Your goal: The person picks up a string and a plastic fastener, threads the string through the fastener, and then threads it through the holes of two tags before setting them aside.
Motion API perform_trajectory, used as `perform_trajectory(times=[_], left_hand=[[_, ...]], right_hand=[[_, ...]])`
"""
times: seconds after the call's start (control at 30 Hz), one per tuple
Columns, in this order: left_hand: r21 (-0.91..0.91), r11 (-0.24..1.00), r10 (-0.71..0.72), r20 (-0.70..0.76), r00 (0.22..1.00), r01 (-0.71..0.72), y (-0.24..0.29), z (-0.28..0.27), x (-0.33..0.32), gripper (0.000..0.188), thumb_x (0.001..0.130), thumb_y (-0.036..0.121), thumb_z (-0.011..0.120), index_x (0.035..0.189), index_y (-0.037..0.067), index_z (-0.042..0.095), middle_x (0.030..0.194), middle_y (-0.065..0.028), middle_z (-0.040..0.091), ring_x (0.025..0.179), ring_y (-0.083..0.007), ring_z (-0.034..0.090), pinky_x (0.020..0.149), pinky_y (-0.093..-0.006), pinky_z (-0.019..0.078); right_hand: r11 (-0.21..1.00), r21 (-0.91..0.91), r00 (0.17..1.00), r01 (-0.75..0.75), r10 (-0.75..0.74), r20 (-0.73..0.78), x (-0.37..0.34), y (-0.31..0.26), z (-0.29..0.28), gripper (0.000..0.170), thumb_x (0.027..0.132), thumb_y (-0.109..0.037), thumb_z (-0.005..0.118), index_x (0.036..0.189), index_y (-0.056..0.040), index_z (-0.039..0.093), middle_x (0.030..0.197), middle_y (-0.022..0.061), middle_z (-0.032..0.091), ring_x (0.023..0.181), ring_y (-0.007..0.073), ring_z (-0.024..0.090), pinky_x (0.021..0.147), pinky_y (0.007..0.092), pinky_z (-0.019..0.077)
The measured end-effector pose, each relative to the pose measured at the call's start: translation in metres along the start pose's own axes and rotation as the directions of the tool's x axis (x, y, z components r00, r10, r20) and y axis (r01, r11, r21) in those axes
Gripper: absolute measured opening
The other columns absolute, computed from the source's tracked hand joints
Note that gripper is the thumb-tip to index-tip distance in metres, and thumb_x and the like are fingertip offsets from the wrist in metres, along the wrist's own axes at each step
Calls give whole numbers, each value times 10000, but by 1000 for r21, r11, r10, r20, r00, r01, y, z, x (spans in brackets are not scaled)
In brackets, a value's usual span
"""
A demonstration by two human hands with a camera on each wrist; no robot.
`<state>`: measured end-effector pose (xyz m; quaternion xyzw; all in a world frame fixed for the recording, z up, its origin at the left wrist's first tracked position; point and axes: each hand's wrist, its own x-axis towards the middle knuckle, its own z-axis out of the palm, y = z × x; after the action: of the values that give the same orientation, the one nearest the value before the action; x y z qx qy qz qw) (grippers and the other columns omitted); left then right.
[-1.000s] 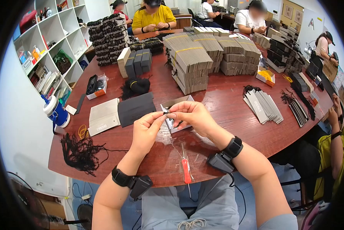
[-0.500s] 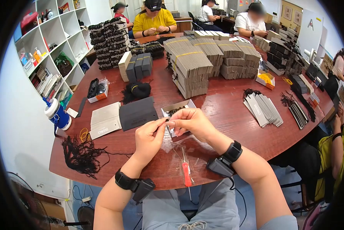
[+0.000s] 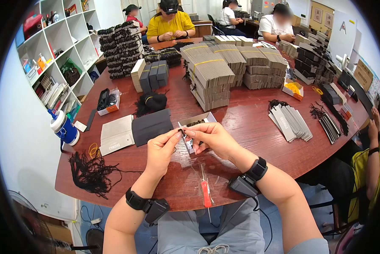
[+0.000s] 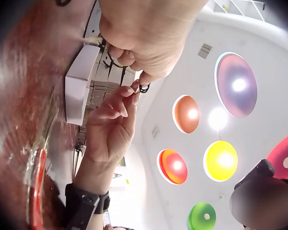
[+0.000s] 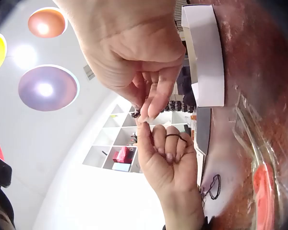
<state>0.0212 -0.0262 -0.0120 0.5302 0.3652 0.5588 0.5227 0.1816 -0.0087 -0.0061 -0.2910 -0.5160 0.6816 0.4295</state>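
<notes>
Over the table's front middle, both hands meet fingertip to fingertip on a thin black cord (image 4: 144, 88). My left hand (image 3: 162, 148) pinches it between thumb and forefinger; in the right wrist view a strand (image 5: 175, 137) of it crosses the curled fingers of that hand. From the other side my right hand (image 3: 217, 137) pinches the same cord with thumb and forefinger. The cord shows a small loop at the fingertips in the left wrist view. Just behind the hands stands a small white box (image 3: 209, 116) with small dark pieces inside, partly hidden by the right hand.
A red-handled screwdriver-like tool (image 3: 206, 194) lies at the front edge. Left are a bundle of black cords (image 3: 88, 173), a grey card (image 3: 116, 133) and a black card (image 3: 152, 127). Tall card stacks (image 3: 209, 72) stand behind; grey tags (image 3: 289, 120) lie right.
The hands stay together at the cord, shifting slightly. The left hand's fingertips have drawn a little apart from the right's, and more of the dark cord shows between them.
</notes>
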Motion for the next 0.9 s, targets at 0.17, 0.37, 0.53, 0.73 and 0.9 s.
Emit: perform_trajectory(times=[0.17, 0.37, 0.53, 0.73, 0.9], left_hand=[[-35, 998, -54, 38, 998, 55, 0, -4, 0, 181, 795, 73, 539, 961, 29, 597, 651, 74, 505, 510, 18, 319, 426, -145, 234], [21, 999, -38, 24, 999, 38, -2, -3, 1, 181, 795, 70, 538, 962, 32, 599, 685, 53, 547, 543, 15, 383, 456, -141, 291], [265, 939, 213, 52, 976, -219, -10, -4, 2, 194, 799, 65, 528, 976, 6, 581, 863, -37, 614, 749, -40, 516, 657, -179, 414], [296, 936, 184, 58, 981, -193, -4, -1, -1, 201, 802, 72, 526, 982, -3, 575, 859, -40, 613, 750, -39, 513, 661, -178, 413], [116, 992, 43, 30, 999, -47, -8, -4, 2, 201, 809, 83, 524, 986, 3, 576, 722, 29, 557, 592, 1, 429, 500, -153, 342]], right_hand=[[1000, -12, 1000, -3, 3, -1, 0, -3, -1, 208, 803, -173, 538, 943, -28, 587, 746, 34, 573, 542, 57, 524, 475, 170, 458], [1000, -30, 1000, 5, -5, -7, 0, -1, -3, 198, 798, -166, 545, 931, -26, 592, 731, 33, 577, 526, 57, 521, 467, 164, 448], [999, -47, 1000, 27, -27, -6, 0, -1, -3, 186, 790, -146, 554, 923, -24, 594, 715, 33, 579, 530, 53, 519, 475, 169, 446], [983, -138, 992, 118, -122, -22, 2, 2, -5, 174, 791, -147, 553, 904, -23, 600, 712, 27, 580, 567, 42, 515, 513, 173, 452], [979, -141, 988, 148, -153, -29, 2, 3, -4, 178, 800, -148, 541, 902, -10, 588, 714, 23, 579, 585, 45, 515, 543, 177, 454]])
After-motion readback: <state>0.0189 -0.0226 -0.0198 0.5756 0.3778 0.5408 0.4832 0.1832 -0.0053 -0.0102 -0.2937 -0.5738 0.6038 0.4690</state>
